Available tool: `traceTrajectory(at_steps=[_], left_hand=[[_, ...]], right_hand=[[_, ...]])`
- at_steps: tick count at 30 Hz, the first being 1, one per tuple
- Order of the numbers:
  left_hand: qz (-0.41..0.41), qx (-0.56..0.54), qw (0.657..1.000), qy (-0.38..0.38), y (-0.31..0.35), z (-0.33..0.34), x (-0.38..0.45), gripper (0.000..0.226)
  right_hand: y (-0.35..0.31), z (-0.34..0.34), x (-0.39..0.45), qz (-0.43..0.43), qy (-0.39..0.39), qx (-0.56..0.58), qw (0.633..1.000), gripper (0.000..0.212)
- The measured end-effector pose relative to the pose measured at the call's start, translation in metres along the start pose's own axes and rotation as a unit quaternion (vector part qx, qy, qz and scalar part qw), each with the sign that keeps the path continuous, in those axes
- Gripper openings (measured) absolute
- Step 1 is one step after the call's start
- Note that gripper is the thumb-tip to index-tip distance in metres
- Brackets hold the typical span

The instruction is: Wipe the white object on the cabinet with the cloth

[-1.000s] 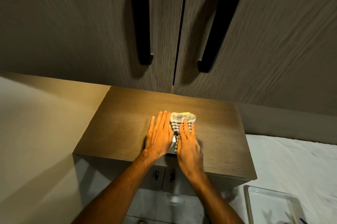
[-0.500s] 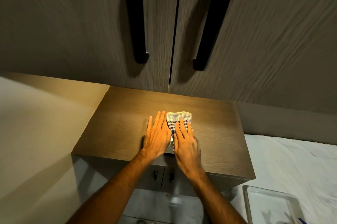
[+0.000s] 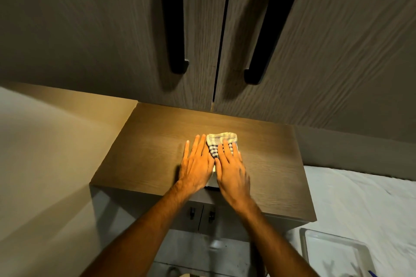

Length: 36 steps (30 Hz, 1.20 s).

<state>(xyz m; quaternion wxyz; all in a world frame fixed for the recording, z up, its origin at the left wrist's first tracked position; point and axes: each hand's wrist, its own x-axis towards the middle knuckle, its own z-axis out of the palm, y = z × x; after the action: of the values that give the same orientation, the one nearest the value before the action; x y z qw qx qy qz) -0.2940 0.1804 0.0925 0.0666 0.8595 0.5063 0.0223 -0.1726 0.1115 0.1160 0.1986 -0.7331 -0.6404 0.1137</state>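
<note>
On the brown wooden cabinet top [image 3: 146, 152] lies a checked cloth [image 3: 219, 140], cream with dark squares. My right hand [image 3: 231, 168] presses flat on its near part, fingers spread. My left hand [image 3: 195, 164] lies flat just to the left, fingers straight and touching the cloth's edge. The white object [image 3: 214, 168] shows only as a thin pale sliver between the two hands; the rest is hidden under them and the cloth.
Tall wooden doors with two long black handles [image 3: 174, 29] rise right behind the cabinet. A beige wall [image 3: 45, 164] closes the left side. To the right lies white bedding [image 3: 360, 198] with a white tray [image 3: 333, 254] at the lower right.
My right hand has slid slightly farther over the cloth, away from me. The left hand has stayed flat in about the same place.
</note>
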Motion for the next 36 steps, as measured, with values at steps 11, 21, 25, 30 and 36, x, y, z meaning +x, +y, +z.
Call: traceTrajectory(at_steps=[11, 21, 25, 30, 36], left_hand=[[-0.005, -0.015, 1.000, -0.001, -0.001, -0.001, -0.001, 0.073], [-0.009, -0.053, 0.998, 0.020, -0.001, 0.003, 0.001, 0.071], [0.005, -0.018, 1.000, -0.011, 0.000, 0.000, 0.000, 0.081], [-0.023, -0.009, 1.000, -0.006, 0.012, -0.008, -0.003, 0.081], [-0.027, -0.004, 0.999, -0.021, 0.013, -0.011, -0.005, 0.079]], right_hand=[[0.007, 0.003, -0.011, 0.005, -0.012, 0.004, 1.000, 0.055], [-0.001, -0.007, 0.006, 0.123, 0.000, 0.115, 0.986, 0.055], [0.002, 0.003, -0.010, 0.014, -0.003, 0.041, 0.999, 0.058], [0.005, -0.008, 0.019, 0.073, -0.019, 0.084, 0.994, 0.062], [0.000, 0.004, -0.011, 0.038, 0.006, 0.013, 0.999, 0.056]])
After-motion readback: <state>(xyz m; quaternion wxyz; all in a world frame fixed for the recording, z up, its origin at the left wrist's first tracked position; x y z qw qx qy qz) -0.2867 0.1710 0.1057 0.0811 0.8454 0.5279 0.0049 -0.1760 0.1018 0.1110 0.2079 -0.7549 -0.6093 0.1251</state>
